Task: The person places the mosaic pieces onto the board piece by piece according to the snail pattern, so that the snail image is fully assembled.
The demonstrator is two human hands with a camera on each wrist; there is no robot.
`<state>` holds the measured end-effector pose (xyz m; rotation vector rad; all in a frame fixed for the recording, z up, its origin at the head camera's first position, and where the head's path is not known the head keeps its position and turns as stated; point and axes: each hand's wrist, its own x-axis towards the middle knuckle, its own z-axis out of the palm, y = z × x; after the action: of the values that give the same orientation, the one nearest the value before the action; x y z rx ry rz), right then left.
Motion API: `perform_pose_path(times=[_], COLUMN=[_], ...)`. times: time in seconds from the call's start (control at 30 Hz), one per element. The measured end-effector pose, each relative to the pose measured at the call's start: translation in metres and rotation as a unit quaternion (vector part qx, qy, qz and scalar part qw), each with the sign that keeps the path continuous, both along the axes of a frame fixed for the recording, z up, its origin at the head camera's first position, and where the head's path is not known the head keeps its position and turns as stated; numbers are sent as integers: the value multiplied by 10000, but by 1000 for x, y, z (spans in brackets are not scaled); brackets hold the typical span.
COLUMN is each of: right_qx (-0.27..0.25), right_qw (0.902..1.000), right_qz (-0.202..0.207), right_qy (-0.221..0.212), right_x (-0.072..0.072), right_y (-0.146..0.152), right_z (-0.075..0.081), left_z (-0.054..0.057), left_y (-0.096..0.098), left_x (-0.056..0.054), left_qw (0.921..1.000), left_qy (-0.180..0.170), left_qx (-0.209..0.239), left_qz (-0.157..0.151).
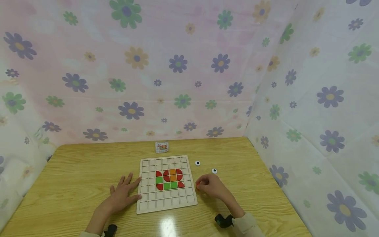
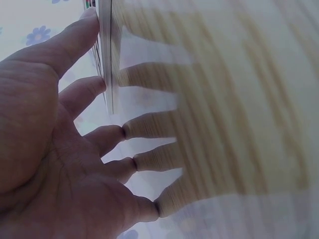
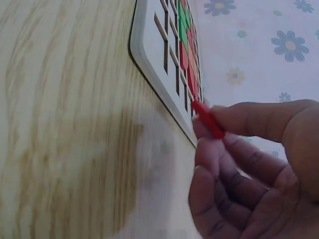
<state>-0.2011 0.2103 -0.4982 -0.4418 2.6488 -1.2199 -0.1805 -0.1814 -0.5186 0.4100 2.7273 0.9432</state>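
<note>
A pale wooden grid board (image 1: 148, 205) lies on the table with red, green and orange tiles (image 1: 174, 185) set in its middle cells. My left hand (image 1: 119, 197) rests at the board's left side, fingers spread, with thumb and index finger against its edge. Just off the right edge, my right hand (image 1: 214, 187) pinches a small red tile (image 3: 212, 122) between thumb and fingertips. In the right wrist view the tile is tilted and overlaps the board's side. Its full outline is partly covered by the fingers.
Two round white eye pieces (image 1: 197, 163) with black centres lie right of the board. A small picture card (image 1: 162, 147) of a coloured tile pattern sits behind it. Flowered cloth (image 1: 183, 69) hangs at the back and sides of the wood-grain table (image 1: 88, 171).
</note>
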Motion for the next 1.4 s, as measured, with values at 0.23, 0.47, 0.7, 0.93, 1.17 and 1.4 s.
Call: perform_pose_path(times=[0.23, 0.47, 0.7, 0.93, 1.17, 1.4], right_qx=[-650, -783, -877, -870, -1019, -949], right_qw=[9978, 9967, 9959, 9944, 9912, 9885], right_qz=[164, 151, 134, 399, 714, 975], right_qy=[17, 123, 201, 458, 456, 666], right_x=[-10, -15, -22, -33, -46, -62], right_y=[-13, -34, -55, -74, -93, -117], right_z=[-10, -15, -14, -13, -12, -10], left_z=[0, 0, 3, 2, 6, 6], left_y=[0, 0, 1, 1, 1, 1], left_x=[0, 0, 1, 0, 1, 1], left_qw=[10000, 9999, 10000, 10000, 10000, 10000], left_qy=[25, 89, 58, 91, 33, 7], left_qx=[-5, -65, -45, 27, 33, 30], left_qz=[21, 16, 8, -14, -59, -48])
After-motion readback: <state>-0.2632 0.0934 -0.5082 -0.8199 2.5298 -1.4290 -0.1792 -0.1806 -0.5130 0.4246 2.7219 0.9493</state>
